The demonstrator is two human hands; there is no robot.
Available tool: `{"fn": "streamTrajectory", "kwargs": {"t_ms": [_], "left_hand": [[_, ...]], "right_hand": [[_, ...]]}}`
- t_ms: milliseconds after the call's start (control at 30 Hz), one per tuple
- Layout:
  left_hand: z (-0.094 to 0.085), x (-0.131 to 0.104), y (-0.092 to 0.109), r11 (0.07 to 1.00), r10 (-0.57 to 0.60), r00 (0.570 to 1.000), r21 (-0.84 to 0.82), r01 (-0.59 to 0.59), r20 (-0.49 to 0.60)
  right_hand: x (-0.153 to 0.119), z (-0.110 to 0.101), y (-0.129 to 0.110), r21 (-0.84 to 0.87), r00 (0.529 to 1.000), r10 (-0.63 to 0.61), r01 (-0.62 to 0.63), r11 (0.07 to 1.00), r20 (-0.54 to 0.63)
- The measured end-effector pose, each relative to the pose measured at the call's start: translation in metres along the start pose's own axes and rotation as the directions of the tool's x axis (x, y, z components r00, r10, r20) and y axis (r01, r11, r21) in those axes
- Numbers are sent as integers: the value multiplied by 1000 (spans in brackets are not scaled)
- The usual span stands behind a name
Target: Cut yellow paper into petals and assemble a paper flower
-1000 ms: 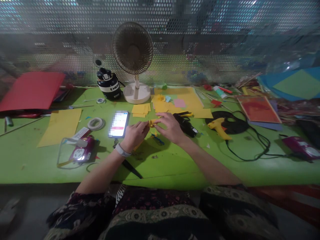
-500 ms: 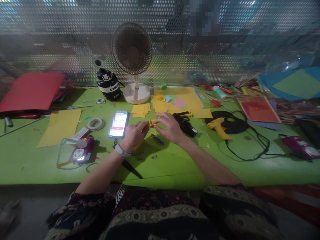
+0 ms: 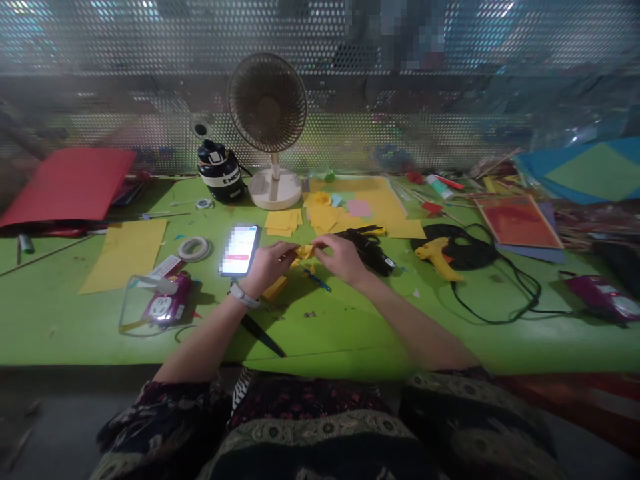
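Between my two hands is a small folded piece of yellow paper [image 3: 305,252], pinched from both sides above the green table. My left hand [image 3: 271,265] grips its left edge, with a pale band on the wrist. My right hand [image 3: 341,257] has thumb and fingers closed on the right edge. Just below lies a small blue twisted piece [image 3: 318,279], too blurred to name. A yellow strip of paper [image 3: 275,288] rests under my left hand. The lit phone [image 3: 239,251] lies left of that hand, and a black object [image 3: 373,252] sits beyond my right fingers.
A yellow glue gun [image 3: 440,257] rests on a black round mat, its cord trailing right. Behind stand a fan [image 3: 275,190] and a dark bottle [image 3: 221,175]. Yellow paper squares [image 3: 283,221], a tape roll [image 3: 194,249] and a purple power strip [image 3: 167,303] lie around.
The yellow paper between my fingers now looks wider and flatter. My right fingers have curled down onto its edge. The view has shifted slightly.
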State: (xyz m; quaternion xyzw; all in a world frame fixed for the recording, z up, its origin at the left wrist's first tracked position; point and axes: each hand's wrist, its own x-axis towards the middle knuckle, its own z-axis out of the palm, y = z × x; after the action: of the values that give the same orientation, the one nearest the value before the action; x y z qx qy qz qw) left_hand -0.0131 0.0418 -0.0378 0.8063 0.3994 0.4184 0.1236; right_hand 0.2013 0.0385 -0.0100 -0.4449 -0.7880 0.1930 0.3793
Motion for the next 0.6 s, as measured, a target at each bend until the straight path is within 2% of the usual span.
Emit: {"fn": "streamTrajectory", "kwargs": {"t_ms": [100,167,300,433,600], "left_hand": [[-1,1,0,1000,17,1000,-18,-17,18],[-3,4,3,998,68,997,-15,-68,20],[-9,8,13,986,167,982,-13,-166,89],[-11,8,18,986,165,968,-18,-164,189],[-11,7,17,987,163,963,-40,-158,214]], "right_hand": [[0,4,2,57,997,75,-75,996,9],[0,4,4,81,995,102,-103,991,21],[0,3,6,96,994,90,-96,991,68],[1,2,7,126,988,80,-96,987,129],[1,3,7,173,982,94,-123,977,163]]}}
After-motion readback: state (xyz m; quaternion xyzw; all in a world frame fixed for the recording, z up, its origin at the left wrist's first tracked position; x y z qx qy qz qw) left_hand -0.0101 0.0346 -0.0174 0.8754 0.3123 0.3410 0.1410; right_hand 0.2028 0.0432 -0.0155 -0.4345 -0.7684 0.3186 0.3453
